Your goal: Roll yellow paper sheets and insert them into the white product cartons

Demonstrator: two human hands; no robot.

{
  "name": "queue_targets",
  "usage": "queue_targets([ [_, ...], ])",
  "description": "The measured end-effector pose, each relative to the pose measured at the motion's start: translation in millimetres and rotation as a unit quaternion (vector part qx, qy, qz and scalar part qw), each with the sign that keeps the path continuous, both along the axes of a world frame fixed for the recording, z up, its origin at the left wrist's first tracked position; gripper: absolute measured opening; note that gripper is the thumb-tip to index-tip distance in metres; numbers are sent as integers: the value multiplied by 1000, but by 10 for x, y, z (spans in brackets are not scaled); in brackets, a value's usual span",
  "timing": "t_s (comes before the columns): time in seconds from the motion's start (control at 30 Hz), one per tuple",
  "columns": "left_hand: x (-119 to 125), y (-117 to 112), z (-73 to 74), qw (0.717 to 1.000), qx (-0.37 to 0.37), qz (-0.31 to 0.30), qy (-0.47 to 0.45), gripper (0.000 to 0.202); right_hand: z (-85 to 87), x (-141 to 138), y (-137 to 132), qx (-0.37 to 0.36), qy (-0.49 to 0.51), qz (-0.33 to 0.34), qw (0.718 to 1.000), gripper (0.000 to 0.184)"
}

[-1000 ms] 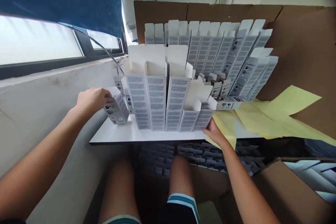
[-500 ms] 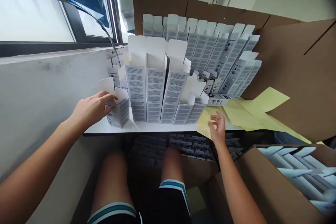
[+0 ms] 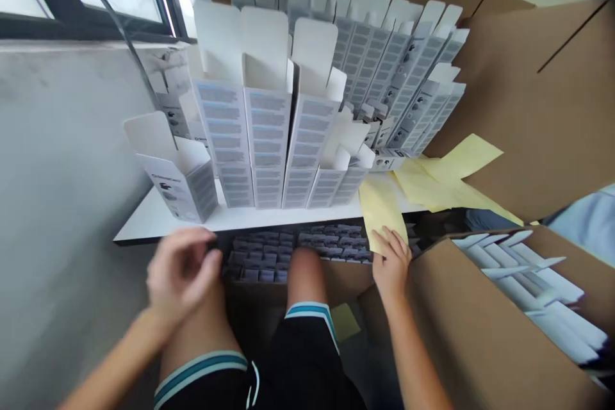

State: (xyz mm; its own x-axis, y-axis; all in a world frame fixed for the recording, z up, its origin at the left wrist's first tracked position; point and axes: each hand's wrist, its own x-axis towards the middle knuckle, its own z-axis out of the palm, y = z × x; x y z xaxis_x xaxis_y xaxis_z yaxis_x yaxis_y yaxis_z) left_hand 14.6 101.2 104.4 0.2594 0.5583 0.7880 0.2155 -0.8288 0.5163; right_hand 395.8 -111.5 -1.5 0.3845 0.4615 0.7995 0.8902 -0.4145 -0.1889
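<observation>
At 8 o'clock my left hand (image 3: 181,272) is loose and empty, blurred, just off the lone white carton (image 3: 179,174) standing tilted at 9 on the surface (image 3: 154,223). Rows of open cartons (image 3: 269,141) stand at 12, with more left in the cardboard box (image 3: 480,307) at 4. My right hand (image 3: 391,262) is open, its fingertips (image 3: 384,238) on a yellow paper sheet (image 3: 379,208) at 4.
</observation>
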Motion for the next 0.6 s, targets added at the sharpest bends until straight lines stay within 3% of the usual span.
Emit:
queue_targets([
  [0.07,166,-499,-507,974,-87,-178,107,21,-100,-337,-120,21,19,5,1000,38],
  [0.13,334,-909,-964,910,-175,-320,196,20,-203,-679,-241,27,38,12,999,42],
  [0.23,644,-1202,-1381,815,-392,-387,178,24,-309,-1095,-404,19,59,15,998,45],
  [0.3,930,-1217,-1468,730,-534,-417,92,49,-348,-1299,-486,15,66,15,998,41],
  [0.4,1436,-1178,-1442,671,-589,-447,54,79,-400,-1556,-569,13,77,12,997,33],
  [0.5,1837,-1231,-1375,661,-599,-450,36,74,-449,-1790,-659,-24,110,14,994,36],
  [0.6,1954,-1332,-1336,672,-601,-433,20,58,-436,-1941,-811,-87,167,54,981,52],
])
